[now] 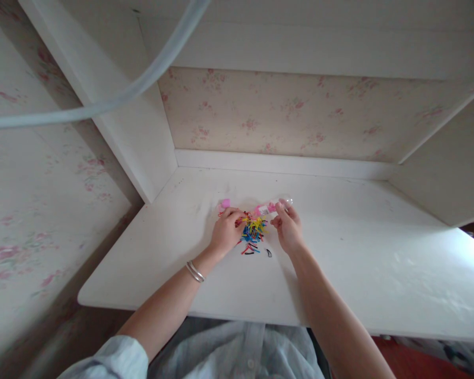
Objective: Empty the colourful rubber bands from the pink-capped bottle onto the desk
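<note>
Left hand (226, 231) curled over colourful bands (253, 231); right hand (289, 229) half-curled by clear container (264, 210); grips unclear.

A room in a home, by the look of it – the white desk (371, 268) has a rounded front left corner, a panel (146, 142) standing at its back left corner and a shelf (300, 50) running above its back edge. Pink-flowered wallpaper (276, 113) shows behind that back edge, and the wall (19, 231) past the left edge is papered too – pink and green sprays on white
</note>
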